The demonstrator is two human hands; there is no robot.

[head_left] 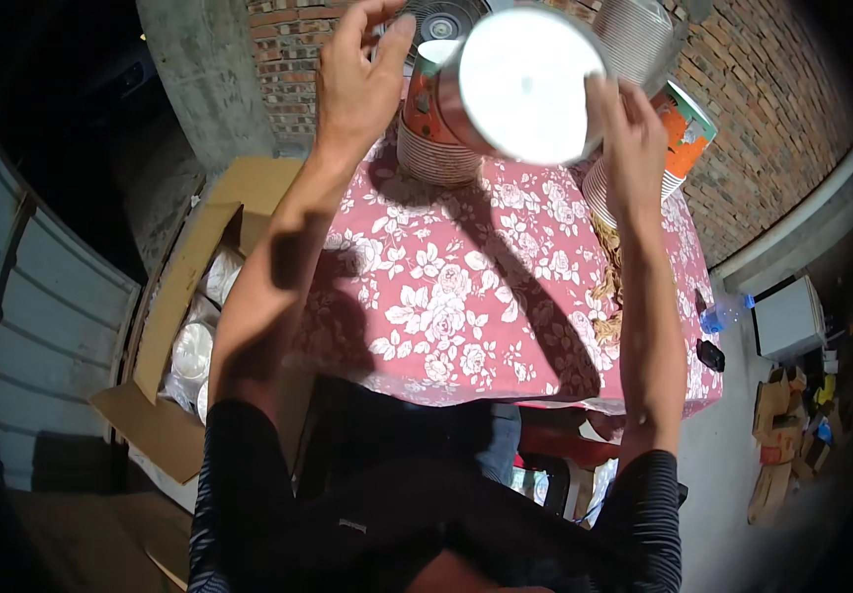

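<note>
Right hand (629,138), upper right of centre: fingers closed on the right edge of a round, white-faced red-orange paper bucket (530,84), raised at upper centre. Left hand (362,79), upper centre-left: half open, thumb apart, empty. Below the bucket, a nested stack of red-orange printed paper buckets (438,161) stands on a pink, white-flowered tablecloth (446,296).

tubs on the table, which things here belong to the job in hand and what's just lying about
Seemingly part of the job:
- raised tub, in the right hand
- left tub stack, near the left hand
- right tub stack

Apparently just lying about:
- fan
- plastic bottle
- cardboard heap
</note>
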